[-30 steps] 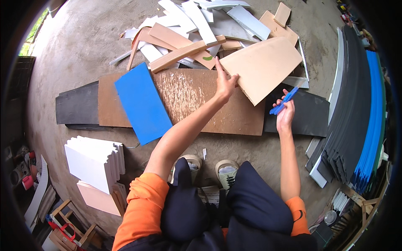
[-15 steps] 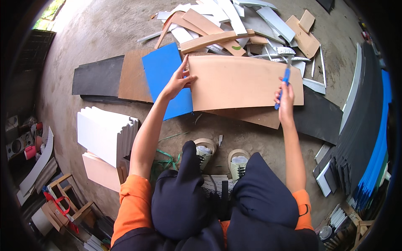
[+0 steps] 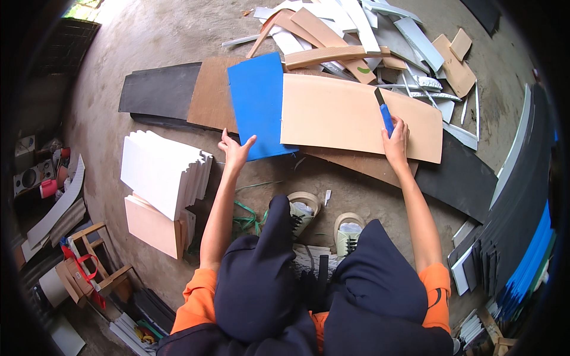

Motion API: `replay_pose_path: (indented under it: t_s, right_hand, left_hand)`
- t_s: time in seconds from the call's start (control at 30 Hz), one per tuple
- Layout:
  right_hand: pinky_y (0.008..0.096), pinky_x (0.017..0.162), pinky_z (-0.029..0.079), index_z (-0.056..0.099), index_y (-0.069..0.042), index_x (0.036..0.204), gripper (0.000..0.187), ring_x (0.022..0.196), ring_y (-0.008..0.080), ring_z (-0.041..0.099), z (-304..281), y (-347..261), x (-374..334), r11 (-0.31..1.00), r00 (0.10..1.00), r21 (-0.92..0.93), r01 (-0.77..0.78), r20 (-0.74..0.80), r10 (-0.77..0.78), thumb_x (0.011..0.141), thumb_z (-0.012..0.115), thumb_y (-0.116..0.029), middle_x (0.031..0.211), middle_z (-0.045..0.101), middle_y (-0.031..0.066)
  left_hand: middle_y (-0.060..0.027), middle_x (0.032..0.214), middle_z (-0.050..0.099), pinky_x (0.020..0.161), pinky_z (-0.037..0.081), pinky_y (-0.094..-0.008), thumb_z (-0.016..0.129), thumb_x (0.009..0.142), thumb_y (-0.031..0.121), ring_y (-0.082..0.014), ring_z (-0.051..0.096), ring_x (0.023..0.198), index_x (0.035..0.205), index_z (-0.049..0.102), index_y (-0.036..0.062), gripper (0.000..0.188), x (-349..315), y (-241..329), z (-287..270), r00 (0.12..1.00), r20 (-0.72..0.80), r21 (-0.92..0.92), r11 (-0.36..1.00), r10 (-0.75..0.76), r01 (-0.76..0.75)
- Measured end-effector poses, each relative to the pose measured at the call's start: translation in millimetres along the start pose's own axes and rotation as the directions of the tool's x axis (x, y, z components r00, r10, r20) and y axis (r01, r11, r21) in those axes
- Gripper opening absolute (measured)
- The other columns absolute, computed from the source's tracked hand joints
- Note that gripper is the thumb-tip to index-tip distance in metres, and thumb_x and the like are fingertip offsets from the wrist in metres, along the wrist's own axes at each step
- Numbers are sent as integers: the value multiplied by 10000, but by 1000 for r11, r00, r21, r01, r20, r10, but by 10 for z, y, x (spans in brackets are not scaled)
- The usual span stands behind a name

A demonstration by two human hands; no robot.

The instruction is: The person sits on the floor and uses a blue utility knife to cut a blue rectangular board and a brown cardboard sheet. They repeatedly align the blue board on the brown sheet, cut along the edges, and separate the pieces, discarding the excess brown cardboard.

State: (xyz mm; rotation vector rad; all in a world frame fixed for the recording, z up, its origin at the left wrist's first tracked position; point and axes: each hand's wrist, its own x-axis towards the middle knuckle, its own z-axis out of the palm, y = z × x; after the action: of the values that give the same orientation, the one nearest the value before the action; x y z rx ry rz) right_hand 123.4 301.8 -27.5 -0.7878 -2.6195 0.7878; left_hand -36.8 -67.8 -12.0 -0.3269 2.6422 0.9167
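Note:
In my right hand (image 3: 396, 142) is a blue utility knife (image 3: 386, 117), its dark blade pointing up and away. That hand is over the right half of a tan sheet (image 3: 332, 110); whether it touches the sheet I cannot tell. At the lower left edge of a blue sheet (image 3: 255, 101), my left hand (image 3: 236, 153) has its thumb and fingers apart and holds nothing. The tan sheet's left edge overlaps the blue one. Beneath them lie a brown board (image 3: 211, 92) and dark boards, one sticking out at the left (image 3: 159, 89), another at the right (image 3: 457, 172).
White and tan offcuts (image 3: 350, 35) are heaped beyond the sheets. White sheets (image 3: 157, 169) and tan sheets (image 3: 153, 225) stand stacked at the left. Black sheets (image 3: 510, 172) and blue sheets (image 3: 525, 261) line the right side. A green strap (image 3: 249, 219) lies by my shoes (image 3: 303, 210).
My left hand has let go of the tan sheet's left edge and come nearer, to the blue sheet's lower left. My right hand has moved left across the tan sheet, tilting the knife left.

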Motion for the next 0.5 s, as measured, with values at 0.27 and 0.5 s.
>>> replay_pose_path:
  t_s: [0.27,0.5]
  right_hand:
    - [445,886,349,392,0,1161,448,1024,354,417,-99,-31,-95,983,1000,-185,-11,-1,11,768,587,-91,1064,435,193]
    - [411,861,363,394,-7,1194,465,980,310,434,-351,-146,-161,851,976,-482,-210,-160,150,807,577,-191,1027,442,168]
  left_hand:
    - [-37,862,613,697,437,-208,682,772,214,-88,556,769,1046,552,-9,377,157,92,-548,944,-157,-463,823,291,-330]
    - [-45,969,583,743,439,-220,634,807,123,-95,543,880,1083,467,41,333,-12,627,-587,944,-11,-884,438,329,-163]
